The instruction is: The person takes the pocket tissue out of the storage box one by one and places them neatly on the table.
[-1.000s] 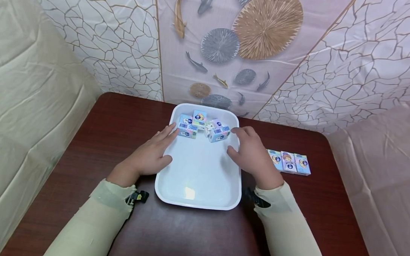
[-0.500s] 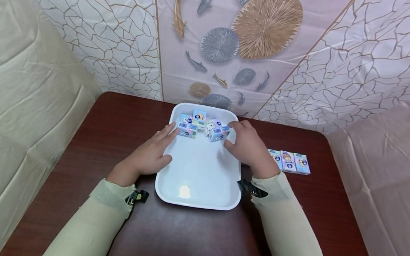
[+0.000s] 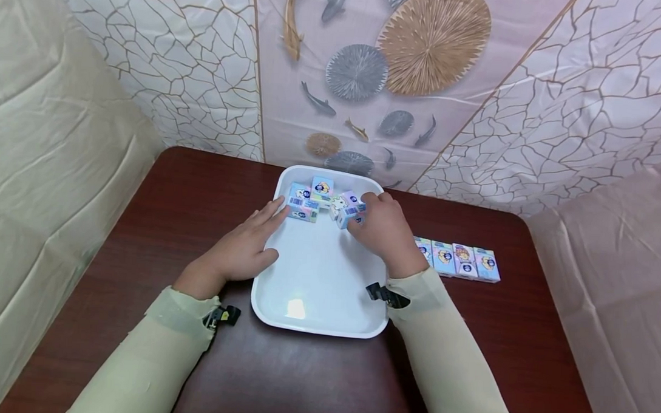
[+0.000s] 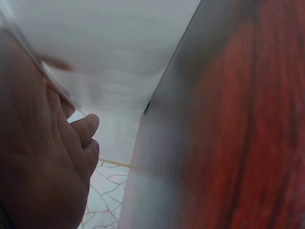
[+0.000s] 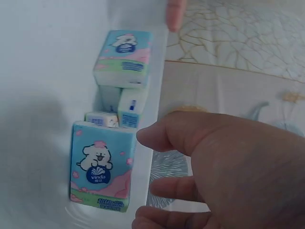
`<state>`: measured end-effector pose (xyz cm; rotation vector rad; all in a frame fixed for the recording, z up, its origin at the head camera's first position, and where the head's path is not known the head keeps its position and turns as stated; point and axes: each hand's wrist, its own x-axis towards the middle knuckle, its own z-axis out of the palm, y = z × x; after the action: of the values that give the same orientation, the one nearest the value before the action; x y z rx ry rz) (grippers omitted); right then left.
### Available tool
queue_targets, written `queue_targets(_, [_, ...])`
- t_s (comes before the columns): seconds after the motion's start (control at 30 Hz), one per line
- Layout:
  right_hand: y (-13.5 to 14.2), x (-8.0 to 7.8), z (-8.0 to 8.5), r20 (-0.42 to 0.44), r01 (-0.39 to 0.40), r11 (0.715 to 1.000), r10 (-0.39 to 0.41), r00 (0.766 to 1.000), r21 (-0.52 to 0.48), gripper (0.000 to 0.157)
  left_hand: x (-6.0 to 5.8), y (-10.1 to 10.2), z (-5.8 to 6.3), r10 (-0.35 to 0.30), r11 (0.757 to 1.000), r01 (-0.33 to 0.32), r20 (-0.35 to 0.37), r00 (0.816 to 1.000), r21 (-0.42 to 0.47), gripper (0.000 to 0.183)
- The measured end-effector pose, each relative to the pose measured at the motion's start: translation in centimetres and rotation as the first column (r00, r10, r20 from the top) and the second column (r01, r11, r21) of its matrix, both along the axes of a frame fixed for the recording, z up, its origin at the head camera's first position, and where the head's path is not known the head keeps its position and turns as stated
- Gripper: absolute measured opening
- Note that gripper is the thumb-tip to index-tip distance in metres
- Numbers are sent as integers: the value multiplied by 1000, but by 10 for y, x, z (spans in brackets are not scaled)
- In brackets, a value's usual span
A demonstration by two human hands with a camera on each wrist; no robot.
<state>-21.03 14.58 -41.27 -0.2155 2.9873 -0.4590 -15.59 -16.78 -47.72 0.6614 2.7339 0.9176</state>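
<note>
Several small tissue packs, blue with cartoon prints, lie loosely at the far end of a white tray (image 3: pixel 311 291). My right hand (image 3: pixel 383 229) reaches over the tray's right side to the nearest right tissue pack (image 5: pixel 101 167). Its thumb and fingers are apart beside the pack's edge, and no firm grip shows. My left hand (image 3: pixel 236 249) rests on the tray's left rim with fingers extended, the fingertips near the left tissue pack (image 3: pixel 302 210). In the left wrist view, that hand (image 4: pixel 47 148) lies along the tray wall.
A row of several tissue packs (image 3: pixel 464 261) lies on the dark wooden table (image 3: pixel 160 225) right of the tray. A patterned cloth (image 3: pixel 355 128) hangs behind the table's far edge, and pale cloth walls (image 3: pixel 48 160) stand at the sides.
My right hand has moved left and inward over the tray to the nearest right tissue pack, uncovering more of the row on the table. The left hand stays in place.
</note>
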Motion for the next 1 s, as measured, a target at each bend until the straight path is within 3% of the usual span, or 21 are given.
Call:
queue_targets(0.4, [-20,-12,2,59,-46,994,40,997,98,74,1,0,0,3,1000,-3,2,1000,-3,90])
queue_targets(0.77, [-27,-16,-6,62,17,991,-26,998,135,72,0,2,0,5,1000,-5,9,1000,-6,89])
queue_targets(1.0, [-30,-14,-6,131,22,988,-42,991,154,81,-1,1,-1,8,1000,-8,8,1000,-5,90])
